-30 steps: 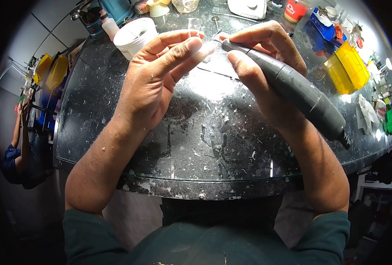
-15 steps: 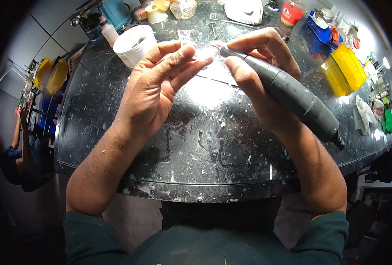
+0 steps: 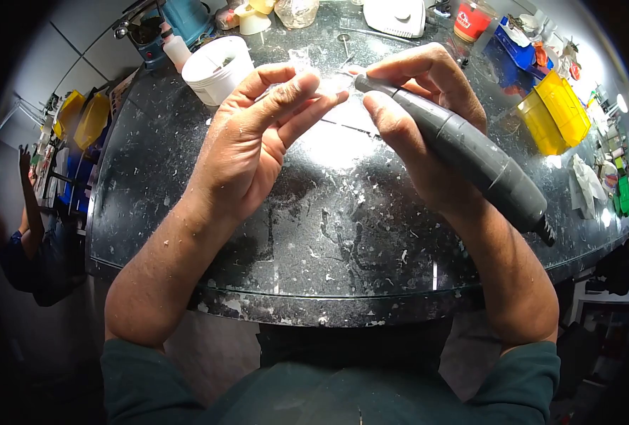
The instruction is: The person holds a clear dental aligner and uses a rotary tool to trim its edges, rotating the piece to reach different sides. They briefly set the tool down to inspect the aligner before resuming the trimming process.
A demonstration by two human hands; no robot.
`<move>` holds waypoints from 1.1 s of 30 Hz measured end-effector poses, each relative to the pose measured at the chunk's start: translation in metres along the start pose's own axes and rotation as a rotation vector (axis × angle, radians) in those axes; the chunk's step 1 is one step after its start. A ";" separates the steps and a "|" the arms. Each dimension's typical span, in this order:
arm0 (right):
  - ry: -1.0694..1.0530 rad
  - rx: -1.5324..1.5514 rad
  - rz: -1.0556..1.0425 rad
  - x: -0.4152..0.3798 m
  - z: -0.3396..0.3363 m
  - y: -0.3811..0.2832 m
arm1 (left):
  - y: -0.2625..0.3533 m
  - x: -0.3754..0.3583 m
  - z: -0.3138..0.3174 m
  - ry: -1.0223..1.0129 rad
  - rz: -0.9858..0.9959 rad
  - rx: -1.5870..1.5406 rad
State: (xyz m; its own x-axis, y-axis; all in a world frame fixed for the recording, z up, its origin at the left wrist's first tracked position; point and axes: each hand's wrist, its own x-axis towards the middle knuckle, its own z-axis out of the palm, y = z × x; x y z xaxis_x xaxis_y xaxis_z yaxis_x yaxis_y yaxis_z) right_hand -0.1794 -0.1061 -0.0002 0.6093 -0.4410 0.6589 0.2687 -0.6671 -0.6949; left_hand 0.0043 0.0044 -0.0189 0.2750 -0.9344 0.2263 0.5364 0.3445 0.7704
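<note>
My left hand [image 3: 247, 138] is raised over the dark worktable [image 3: 314, 234], its thumb and fingers closed on a small clear, glossy piece [image 3: 331, 85] whose exact kind glare hides. Held in my right hand [image 3: 435, 88] is a thick black rotary handpiece [image 3: 463, 138], slanting down to the right with its cord end by my forearm. The handpiece's nose points left, and its thin bit comes right up to the clear piece between my two hands.
A white tub [image 3: 219, 71] stands just beyond my left hand. Further back are a squeeze bottle [image 3: 176, 51] and a white device [image 3: 394, 18]. To the right are a red cup [image 3: 470, 21], a yellow bin [image 3: 555, 113] and a blue bin [image 3: 516, 42]. Another person's arm [image 3: 31, 205] shows far left.
Both hands keep nearly the same pose, with the clear piece shifted slightly against the bit. At far left, the other person's arm has risen.
</note>
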 end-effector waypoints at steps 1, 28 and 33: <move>-0.013 0.030 -0.010 0.000 0.000 0.001 | 0.000 0.000 0.000 -0.022 -0.006 -0.014; 0.030 -0.042 -0.174 0.000 -0.001 0.002 | -0.001 -0.003 0.011 -0.015 -0.009 0.049; 0.007 -0.068 -0.173 0.000 0.002 0.005 | -0.001 -0.003 0.012 -0.011 -0.006 0.084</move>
State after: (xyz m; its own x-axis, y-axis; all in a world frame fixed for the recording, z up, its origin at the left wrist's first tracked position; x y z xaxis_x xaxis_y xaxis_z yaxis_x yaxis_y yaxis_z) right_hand -0.1769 -0.1087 -0.0046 0.5535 -0.3203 0.7688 0.3176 -0.7722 -0.5503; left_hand -0.0068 0.0057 -0.0128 0.2631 -0.9375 0.2276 0.4688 0.3304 0.8192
